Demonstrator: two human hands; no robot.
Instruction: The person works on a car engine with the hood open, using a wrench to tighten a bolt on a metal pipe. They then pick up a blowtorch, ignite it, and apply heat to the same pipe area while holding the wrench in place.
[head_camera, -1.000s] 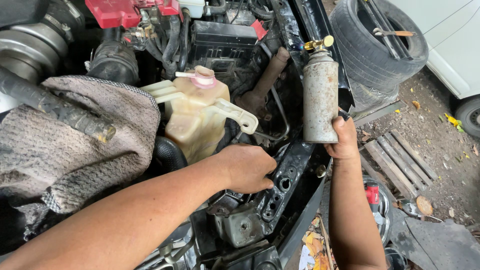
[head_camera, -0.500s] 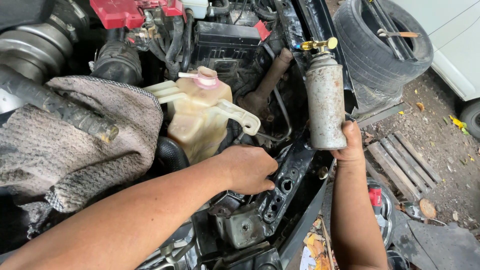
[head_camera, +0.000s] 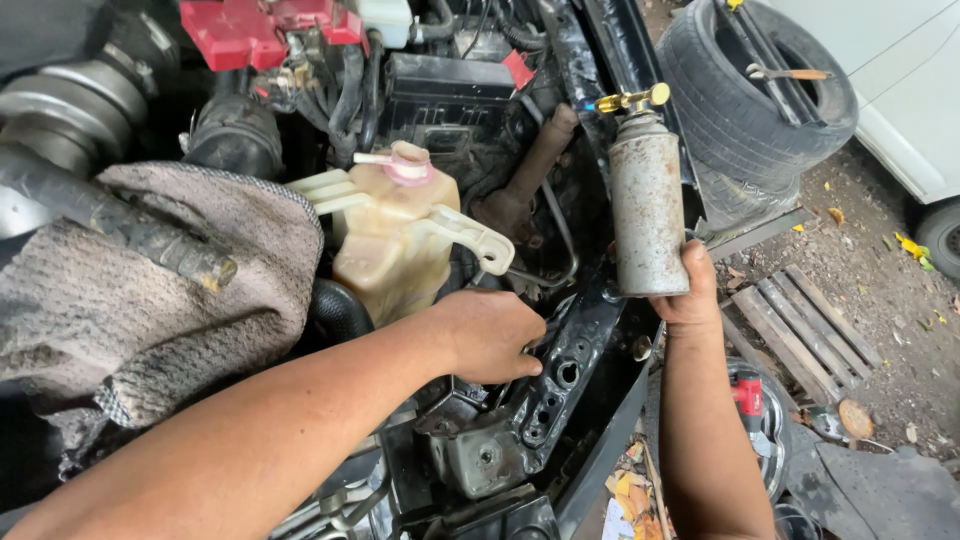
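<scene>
- Right hand (head_camera: 693, 290): placed at 3 o'clock of centre; fingers are closed about the base of a can, which is held from below.
- Can (head_camera: 648, 205): a worn grey metal cylinder, held upright at 2 o'clock, directly above the right hand; it is topped by a brass valve (head_camera: 632, 99) at 1 o'clock.
- Left hand (head_camera: 492, 335): set just below centre, well apart from the can, which stands at its 2 o'clock. The fingers are curled down over the edge of a black bracket (head_camera: 570, 375); whether anything is gripped beneath them cannot be told.
- Tank (head_camera: 392, 245): a yellowed translucent plastic tank, found at 11 o'clock of the left hand and just beside it; it is closed by a pink cap (head_camera: 405, 163).
- Rag (head_camera: 150, 290): a grey woven cloth, spread at 9 o'clock over engine parts; a dirty hose (head_camera: 120, 225) is laid across it.
- Red cover (head_camera: 250, 28): seen at 11 o'clock near the top edge.
- Tyre (head_camera: 750, 95): laid on the ground at 1 o'clock, beyond the can; a tool (head_camera: 790, 72) is rested across it.
- Slats (head_camera: 800, 325): wooden, lying on the dirt at 3 o'clock, to the right of the right forearm.
</scene>
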